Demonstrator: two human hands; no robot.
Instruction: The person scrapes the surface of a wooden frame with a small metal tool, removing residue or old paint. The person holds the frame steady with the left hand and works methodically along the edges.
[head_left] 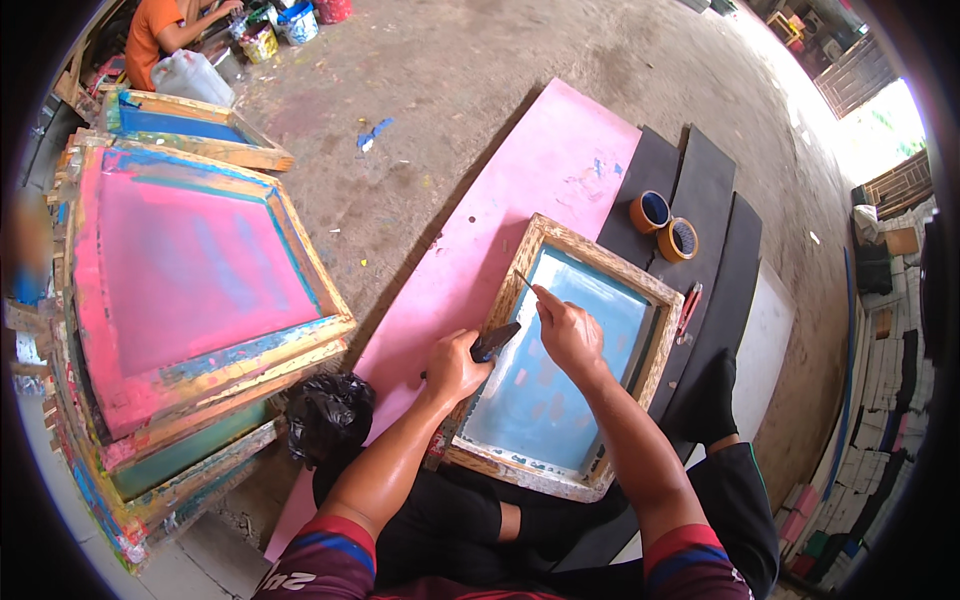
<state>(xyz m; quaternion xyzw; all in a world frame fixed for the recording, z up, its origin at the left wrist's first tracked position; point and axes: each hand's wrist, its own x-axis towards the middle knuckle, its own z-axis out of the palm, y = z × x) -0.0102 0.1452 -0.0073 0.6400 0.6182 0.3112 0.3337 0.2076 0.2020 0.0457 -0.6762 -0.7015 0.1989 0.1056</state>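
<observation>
A wooden-framed printing screen (560, 245) with a pale blue mesh lies tilted against my lap on a pink board (560, 160). My right hand (568, 330) rests over the mesh and pinches a thin pointed tool whose tip touches the upper left of the mesh. My left hand (455, 365) sits at the frame's left edge, closed on a dark flat object (497, 340) that points toward the mesh.
Two rolls of brown tape (664, 225) lie on black mats (700, 190) beyond the frame, with a red tool (688, 310) beside it. A stack of paint-stained screens (190, 290) stands at left, a black bag (328, 412) near it. Another person in orange (160, 30) sits far back left.
</observation>
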